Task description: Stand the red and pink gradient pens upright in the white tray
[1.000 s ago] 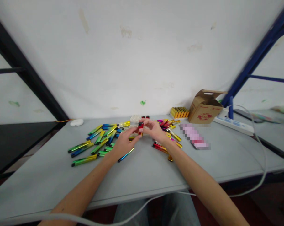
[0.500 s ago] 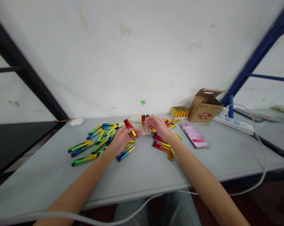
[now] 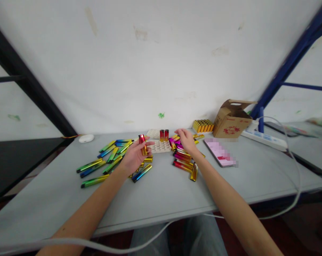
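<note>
My left hand grips a red and gold metallic stick, held nearly upright just left of a white tray with small holes. Two short red and gold pieces stand upright at the tray's far edge. My right hand reaches with its fingers spread over a pile of red, pink and gold sticks to the right of the tray; nothing shows in it. A pile of green, blue and yellow sticks lies to the left of my left hand.
A brown cardboard box stands open at the back right beside a block of yellow cylinders. A pink flat object lies right of the piles. A white power strip, grey cables and a small white oval object are also on the grey table.
Both hands had a short red piece together over the tray. They parted: the left hand moved left with a red and gold stick and tipped it upright, the right hand went to the right-hand pile.
</note>
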`<state>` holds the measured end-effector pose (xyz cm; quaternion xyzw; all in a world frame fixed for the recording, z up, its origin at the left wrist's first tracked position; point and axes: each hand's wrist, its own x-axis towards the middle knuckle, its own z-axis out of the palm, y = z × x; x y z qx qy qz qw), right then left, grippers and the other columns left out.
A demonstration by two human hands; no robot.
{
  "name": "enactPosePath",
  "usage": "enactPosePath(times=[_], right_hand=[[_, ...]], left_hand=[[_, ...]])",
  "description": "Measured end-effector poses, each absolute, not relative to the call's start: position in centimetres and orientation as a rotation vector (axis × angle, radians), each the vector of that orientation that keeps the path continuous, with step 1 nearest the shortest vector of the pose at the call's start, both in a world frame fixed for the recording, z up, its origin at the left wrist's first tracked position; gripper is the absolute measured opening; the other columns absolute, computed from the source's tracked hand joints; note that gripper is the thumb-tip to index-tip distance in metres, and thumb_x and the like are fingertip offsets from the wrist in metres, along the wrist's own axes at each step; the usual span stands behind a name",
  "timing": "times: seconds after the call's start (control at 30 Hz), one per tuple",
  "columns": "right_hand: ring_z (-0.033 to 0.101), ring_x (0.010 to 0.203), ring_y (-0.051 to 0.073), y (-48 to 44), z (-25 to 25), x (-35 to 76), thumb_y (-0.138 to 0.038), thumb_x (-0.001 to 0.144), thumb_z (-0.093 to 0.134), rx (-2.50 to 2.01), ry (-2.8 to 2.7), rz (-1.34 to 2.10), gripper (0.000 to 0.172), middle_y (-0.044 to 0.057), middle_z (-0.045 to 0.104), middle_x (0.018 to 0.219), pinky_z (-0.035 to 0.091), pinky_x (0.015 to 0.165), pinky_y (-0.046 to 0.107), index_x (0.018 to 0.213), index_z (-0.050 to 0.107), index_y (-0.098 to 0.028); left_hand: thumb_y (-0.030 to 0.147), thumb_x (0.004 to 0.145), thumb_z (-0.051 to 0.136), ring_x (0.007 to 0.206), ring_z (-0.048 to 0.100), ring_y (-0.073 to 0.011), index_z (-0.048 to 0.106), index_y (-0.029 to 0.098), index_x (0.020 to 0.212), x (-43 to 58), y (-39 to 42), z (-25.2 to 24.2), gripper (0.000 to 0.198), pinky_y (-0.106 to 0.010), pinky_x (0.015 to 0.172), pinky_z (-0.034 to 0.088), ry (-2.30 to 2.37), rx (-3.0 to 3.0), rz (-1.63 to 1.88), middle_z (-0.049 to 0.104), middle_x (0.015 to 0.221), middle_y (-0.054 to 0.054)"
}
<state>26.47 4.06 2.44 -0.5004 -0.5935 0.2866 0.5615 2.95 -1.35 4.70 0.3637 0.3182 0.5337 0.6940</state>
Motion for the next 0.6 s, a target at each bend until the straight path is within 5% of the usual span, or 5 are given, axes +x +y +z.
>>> enactPosePath(times=[0.13, 0.3, 0.6], right_hand=[[0.048, 0.123, 0.029, 3.4, 1.8, 26.9, -0.050, 0.089, 0.049, -1.336, -1.926, 0.194, 0.044, 0.016, 0.060, 0.124, 0.031, 0.109, 0.044, 0.113, 0.064, -0.016], [0.023, 0.143, 0.040, 3.3, 0.6, 26.8, -0.070, 0.080, 0.054, -1.502, -2.263, 0.175, 0.079, 0.021, 0.038, 0.149, 0.019, 0.114, 0.053, 0.133, 0.053, -0.012], [0.026, 0.142, 0.040, 3.7, -0.2, 26.9, -0.071, 0.074, 0.061, -1.494, -2.337, 0.173, 0.090, 0.022, 0.039, 0.148, 0.021, 0.114, 0.051, 0.141, 0.044, -0.013]], left_hand=[[0.033, 0.093, 0.040, 0.045, 0.048, -0.0109, 0.065, 0.010, 0.086, 2.7, -1.4, 5.0, 0.034, -0.023, 0.045, 0.041, 0.686, 0.773, 1.088, 0.060, 0.061, -0.005], [0.061, 0.093, 0.029, 0.043, 0.043, -0.0124, 0.054, 0.015, 0.061, 2.7, -1.5, 4.8, 0.061, -0.024, 0.044, 0.039, 0.677, 0.819, 1.027, 0.043, 0.048, 0.000], [0.063, 0.090, 0.035, 0.038, 0.033, -0.0085, 0.045, 0.018, 0.060, 2.6, -1.6, 4.5, 0.056, -0.019, 0.036, 0.030, 0.646, 0.863, 0.978, 0.033, 0.048, 0.005]])
